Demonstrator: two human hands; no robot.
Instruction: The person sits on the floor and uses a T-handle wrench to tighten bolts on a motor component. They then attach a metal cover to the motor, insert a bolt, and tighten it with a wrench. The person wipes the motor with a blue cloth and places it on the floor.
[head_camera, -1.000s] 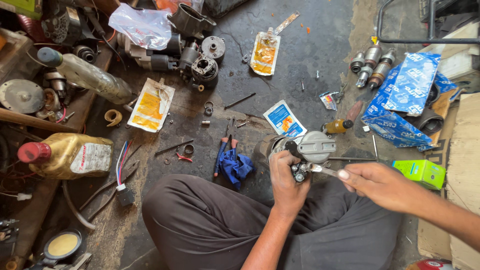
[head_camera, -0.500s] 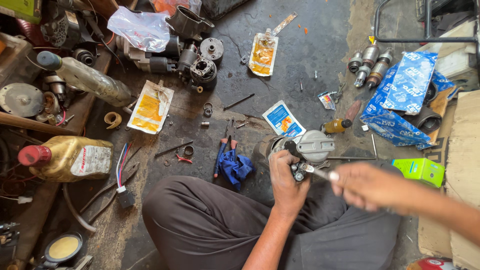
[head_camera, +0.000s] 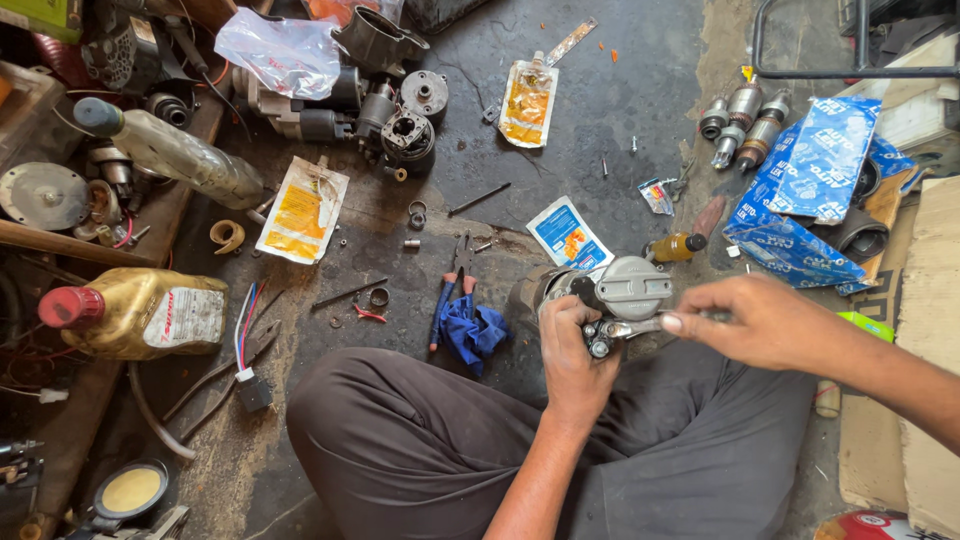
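— Gripping what, exactly, with the left hand (head_camera: 572, 345)?

— Its fingers are wrapped round the lower part of a grey metal motor housing (head_camera: 622, 290), which it holds over the person's lap, just above the crossed legs in dark trousers (head_camera: 420, 440).

— And the right hand (head_camera: 760, 322)?

— Its grip is pinched shut on the handle of a small spanner (head_camera: 628, 326). The spanner's head sits on the bolts at the bottom of the housing, right beside the left thumb.

— So both hands meet at the same piece?

— Yes, the left steadies it, the right comes in from the side with the tool.

— What lies around them?

— On the dark floor (head_camera: 620, 110) just left of the housing are a crumpled blue rag (head_camera: 474, 330) and pliers with red and blue handles (head_camera: 450, 290). Above the housing lies a small blue-and-white sachet (head_camera: 566, 234). Further left stand a golden oil jug with a red cap (head_camera: 135, 312) and a yellow packet (head_camera: 300, 208). To the right, blue cardboard boxes (head_camera: 815, 190) sit near three small armature shafts (head_camera: 742, 120).
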